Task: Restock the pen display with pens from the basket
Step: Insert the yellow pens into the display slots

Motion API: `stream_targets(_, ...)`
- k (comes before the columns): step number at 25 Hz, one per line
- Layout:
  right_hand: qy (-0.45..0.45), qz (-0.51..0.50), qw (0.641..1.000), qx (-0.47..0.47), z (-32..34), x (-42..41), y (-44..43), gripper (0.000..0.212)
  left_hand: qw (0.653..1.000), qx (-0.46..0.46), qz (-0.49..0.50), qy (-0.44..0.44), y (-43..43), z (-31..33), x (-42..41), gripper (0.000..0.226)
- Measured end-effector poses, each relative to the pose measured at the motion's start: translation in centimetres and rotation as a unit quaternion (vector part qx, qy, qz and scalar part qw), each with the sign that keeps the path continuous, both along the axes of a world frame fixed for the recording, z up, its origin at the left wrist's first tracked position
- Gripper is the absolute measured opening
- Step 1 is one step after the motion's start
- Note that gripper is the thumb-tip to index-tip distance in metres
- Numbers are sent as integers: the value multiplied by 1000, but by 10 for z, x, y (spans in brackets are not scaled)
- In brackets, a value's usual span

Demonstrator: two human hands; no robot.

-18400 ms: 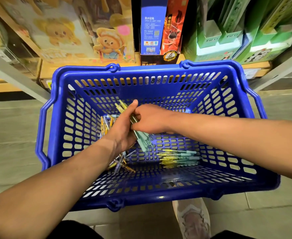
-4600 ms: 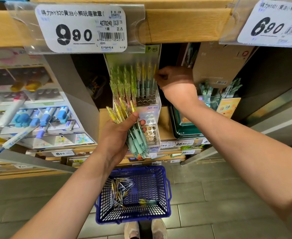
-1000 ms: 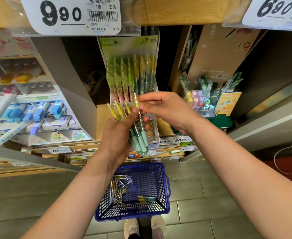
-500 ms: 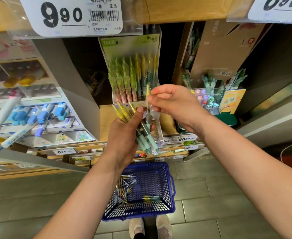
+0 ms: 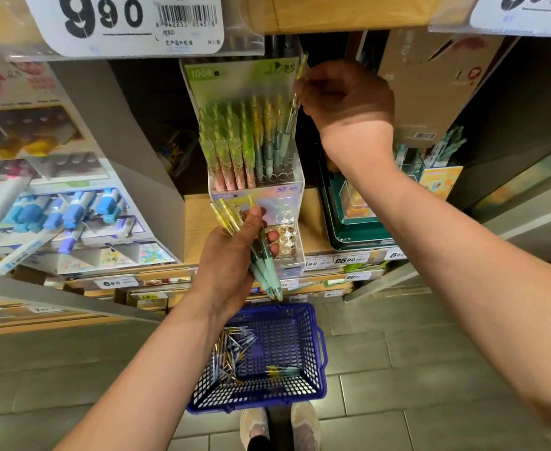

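Head view: right hand [image 5: 345,96] is raised at the right edge of the clear pen display [image 5: 257,189], fingers pinching one yellow-topped pen [image 5: 292,117] held nearly upright beside the rightmost pens standing there. Left hand [image 5: 231,255], lower and in front of the display's base, curls around a bundle of pens [image 5: 262,258], mint grips pointing down. Blue basket [image 5: 254,402] sits on the tiled floor [image 5: 397,369] below, with loose pens [image 5: 230,356] mostly along its left side.
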State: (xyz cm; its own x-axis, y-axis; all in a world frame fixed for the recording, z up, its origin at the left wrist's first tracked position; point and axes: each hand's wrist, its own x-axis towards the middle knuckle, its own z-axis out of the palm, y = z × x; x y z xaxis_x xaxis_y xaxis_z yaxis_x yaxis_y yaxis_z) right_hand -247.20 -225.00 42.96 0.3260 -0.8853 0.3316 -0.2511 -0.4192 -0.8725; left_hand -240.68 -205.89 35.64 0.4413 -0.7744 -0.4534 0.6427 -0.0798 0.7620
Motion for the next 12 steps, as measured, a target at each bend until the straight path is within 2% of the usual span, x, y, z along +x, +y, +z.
stream_targets(4, 22, 0, 999, -26, -1, 4, 2, 12, 1000, 10, 12, -4, 2, -2, 4, 47)
stream_targets(12, 111, 34, 993, -29, -30, 6, 12, 11, 1000, -18, 4, 19, 5, 2, 10, 30)
